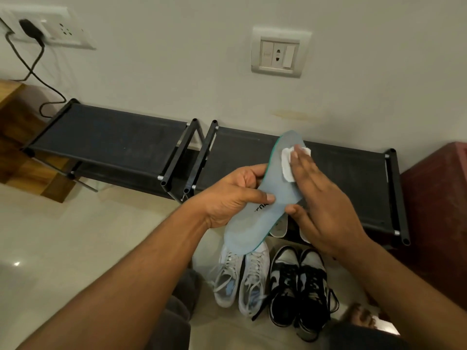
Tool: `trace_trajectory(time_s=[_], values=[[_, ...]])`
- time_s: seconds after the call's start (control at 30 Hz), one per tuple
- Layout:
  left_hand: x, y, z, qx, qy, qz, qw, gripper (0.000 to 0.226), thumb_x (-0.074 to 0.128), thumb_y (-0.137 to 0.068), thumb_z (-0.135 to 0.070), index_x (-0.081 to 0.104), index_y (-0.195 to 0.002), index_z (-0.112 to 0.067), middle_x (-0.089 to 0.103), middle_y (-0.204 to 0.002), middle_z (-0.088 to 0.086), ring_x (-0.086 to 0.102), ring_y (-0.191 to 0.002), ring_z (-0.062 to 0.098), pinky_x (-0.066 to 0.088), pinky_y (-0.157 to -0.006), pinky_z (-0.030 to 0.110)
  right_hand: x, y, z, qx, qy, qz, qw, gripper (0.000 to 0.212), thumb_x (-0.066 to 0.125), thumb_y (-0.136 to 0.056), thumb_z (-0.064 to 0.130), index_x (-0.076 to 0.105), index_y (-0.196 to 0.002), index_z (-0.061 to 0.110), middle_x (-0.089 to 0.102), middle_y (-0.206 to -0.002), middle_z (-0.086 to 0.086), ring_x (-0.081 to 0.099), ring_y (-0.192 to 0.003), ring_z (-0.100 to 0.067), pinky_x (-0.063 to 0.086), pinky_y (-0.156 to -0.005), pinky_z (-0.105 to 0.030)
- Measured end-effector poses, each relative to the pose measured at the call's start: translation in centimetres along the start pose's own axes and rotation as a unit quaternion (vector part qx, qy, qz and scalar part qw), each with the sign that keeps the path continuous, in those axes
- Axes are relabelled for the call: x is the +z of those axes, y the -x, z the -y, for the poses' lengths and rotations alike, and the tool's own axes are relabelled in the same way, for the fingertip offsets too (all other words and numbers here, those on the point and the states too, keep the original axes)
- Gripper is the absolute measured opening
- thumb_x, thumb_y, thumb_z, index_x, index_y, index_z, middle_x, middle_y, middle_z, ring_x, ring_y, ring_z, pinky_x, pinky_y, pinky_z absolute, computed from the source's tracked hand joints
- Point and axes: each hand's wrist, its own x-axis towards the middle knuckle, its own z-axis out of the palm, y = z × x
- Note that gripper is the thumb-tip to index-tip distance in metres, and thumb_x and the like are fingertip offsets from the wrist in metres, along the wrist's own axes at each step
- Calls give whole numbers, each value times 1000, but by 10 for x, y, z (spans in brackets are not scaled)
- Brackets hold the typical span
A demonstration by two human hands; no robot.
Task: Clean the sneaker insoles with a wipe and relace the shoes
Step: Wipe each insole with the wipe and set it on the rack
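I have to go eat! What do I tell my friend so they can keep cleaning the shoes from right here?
Left hand grips the insole around its middle.
Right hand presses the wipe flat on the insole's toe end.
White sneakers and black-and-white sneakers stand on the floor below, in front of the shoe rack.
Done: this insole is out and being wiped.
Left: finish it, wipe the other insoles, relace the shoes.

left hand (233, 195) curled gripping, right hand (326, 205) flat
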Motion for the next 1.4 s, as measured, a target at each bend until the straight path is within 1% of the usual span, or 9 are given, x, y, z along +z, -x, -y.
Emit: trace_trajectory(time_s=[0.13, 0.27, 0.37, 0.5, 0.63, 0.77, 0.87, 1.23, 1.4], values=[[1, 1, 0, 9, -14, -2, 1000, 44, 57, -97, 16, 62, -135, -6, 76, -113, 8, 75, -101, 18, 61, -91, 31, 8, 3, 8, -106, 38, 27, 993, 89, 19, -103, 69, 19, -164, 4, 12, -174, -10, 10, -161, -24, 29, -126, -53], [2, 0, 0, -6, -5, 5, 1000, 53, 55, -99, 15, 54, -149, -3, 71, -126, 19, 74, -103, 26, 63, -94, 39, 1, 0, 0, 10, -24, -11, 1000, 87, 26, -104, 69, 17, -166, 8, 11, -175, -4, 12, -161, -20, 35, -123, -51], [1, 2, 1, 4, -23, -6, 1000, 51, 56, -99, 16, 55, -147, 0, 71, -126, 18, 72, -111, 26, 59, -100, 37, 8, 4, 9, -79, 9, 11, 997, 89, 24, -102, 70, 18, -165, 7, 11, -174, -7, 10, -161, -22, 27, -127, -48], [4, 0, 0, -3, -20, 8, 1000, 55, 55, -99, 17, 53, -150, -3, 68, -128, 23, 74, -103, 26, 62, -94, 39, 0, 1, -2, 21, -39, -14, 999, 87, 29, -103, 70, 17, -166, 11, 13, -174, -2, 12, -161, -17, 34, -123, -52], [3, 1, 0, 12, -26, -6, 1000, 54, 57, -97, 18, 52, -149, 2, 67, -129, 27, 68, -114, 31, 59, -99, 38, 6, 5, 7, -71, -4, 7, 997, 88, 27, -103, 69, 20, -165, 7, 13, -174, -6, 12, -161, -22, 28, -127, -49], [5, 0, -1, 4, -5, -2, 1000, 62, 59, -93, 20, 51, -149, -4, 70, -125, 20, 72, -105, 29, 63, -91, 39, 1, 1, 4, -1, -42, -17, 999, 87, 30, -103, 68, 17, -165, 9, 12, -174, -4, 12, -161, -19, 32, -125, -50], [4, 1, -2, 4, 26, -16, 1000, 69, 64, -85, 19, 51, -147, -6, 72, -118, 16, 73, -102, 29, 64, -87, 41, 2, 3, 10, -50, -24, -8, 998, 88, 30, -103, 68, 19, -164, 6, 12, -174, -7, 12, -161, -21, 30, -126, -48], [12, 3, -2, -18, -18, -27, 999, 35, 62, -98, 13, 63, -128, -5, 76, -108, 13, 76, -91, 24, 64, -79, 35, -6, 1, 2, -32, -3, 15, 999, 94, 23, -99, 76, 21, -165, 10, 15, -174, -5, 13, -161, -21, 30, -125, -52], [12, 1, -1, -11, -38, -49, 998, 39, 62, -97, 14, 61, -132, -4, 74, -109, 16, 74, -89, 25, 64, -78, 37, -2, -1, 3, -45, 33, 40, 998, 94, 23, -100, 77, 17, -166, 11, 11, -175, -4, 9, -161, -18, 30, -125, -51]])
